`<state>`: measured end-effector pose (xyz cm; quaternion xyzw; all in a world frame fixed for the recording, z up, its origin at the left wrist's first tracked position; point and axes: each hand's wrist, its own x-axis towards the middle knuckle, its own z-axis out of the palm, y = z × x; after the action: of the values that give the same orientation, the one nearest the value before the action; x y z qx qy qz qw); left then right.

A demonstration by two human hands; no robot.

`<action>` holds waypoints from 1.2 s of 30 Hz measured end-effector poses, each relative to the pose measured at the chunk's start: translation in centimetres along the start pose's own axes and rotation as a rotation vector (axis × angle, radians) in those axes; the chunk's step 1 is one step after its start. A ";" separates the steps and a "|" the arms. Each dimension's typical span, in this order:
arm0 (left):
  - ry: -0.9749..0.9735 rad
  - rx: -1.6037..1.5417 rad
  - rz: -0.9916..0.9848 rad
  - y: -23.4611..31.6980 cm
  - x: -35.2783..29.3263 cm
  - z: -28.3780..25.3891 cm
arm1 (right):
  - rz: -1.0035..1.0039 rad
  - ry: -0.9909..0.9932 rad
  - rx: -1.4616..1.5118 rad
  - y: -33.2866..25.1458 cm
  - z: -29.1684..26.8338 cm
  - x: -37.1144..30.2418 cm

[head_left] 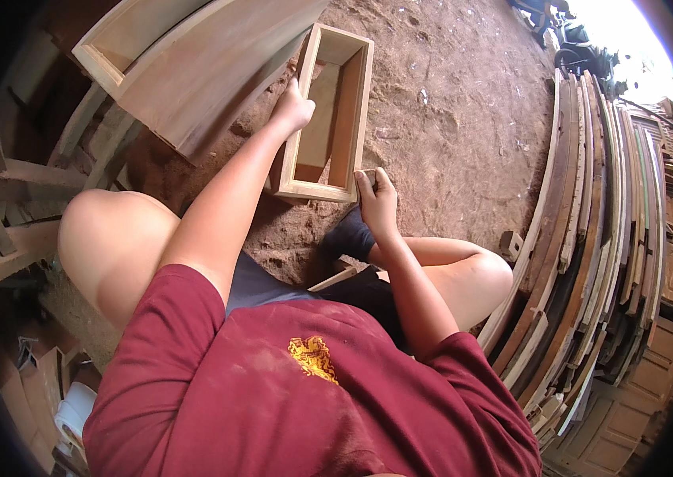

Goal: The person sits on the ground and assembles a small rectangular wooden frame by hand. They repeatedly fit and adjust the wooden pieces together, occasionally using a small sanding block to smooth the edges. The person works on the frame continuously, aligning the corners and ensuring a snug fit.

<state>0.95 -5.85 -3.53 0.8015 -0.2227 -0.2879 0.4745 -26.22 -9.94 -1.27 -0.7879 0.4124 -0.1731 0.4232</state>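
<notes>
A long rectangular wooden drawer-like box (362,103) stands tilted on the sandy ground in front of my crossed legs, its open side facing me. My left hand (294,109) is closed around the box's left wall, partway along it. Close against the near right corner of the box is my right hand (378,199), thumb and fingers pinched together. Something small and thin seems to sit between those fingers, but I cannot make out what it is. The inside of the box shows a pale panel and a darker side wall.
A larger wooden cabinet-like piece (193,71) leans at the upper left, close to my left hand. Several long planks (583,199) are stacked along the right, near panelled wooden doors (607,421). A small wood block (510,245) lies by my right knee. Wooden framing (30,183) stands at left.
</notes>
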 end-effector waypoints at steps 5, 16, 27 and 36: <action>0.027 0.034 -0.011 -0.9 0.3 -0.3 | 0.043 -0.075 -0.040 -0.3 -0.1 -2.1; 0.066 0.012 0.039 -0.6 0.0 0.2 | 0.154 -0.085 0.062 2.4 0.3 -1.7; 0.038 0.021 0.013 -0.3 0.0 0.2 | 0.106 -0.039 0.024 2.5 0.7 -3.1; 0.021 -0.018 -0.007 0.1 -0.5 -0.3 | 0.118 0.008 -0.009 -1.5 0.9 -0.5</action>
<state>0.75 -5.38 -3.16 0.8010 -0.2123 -0.2829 0.4830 -25.18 -8.60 -0.57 -0.7635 0.4604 -0.1491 0.4276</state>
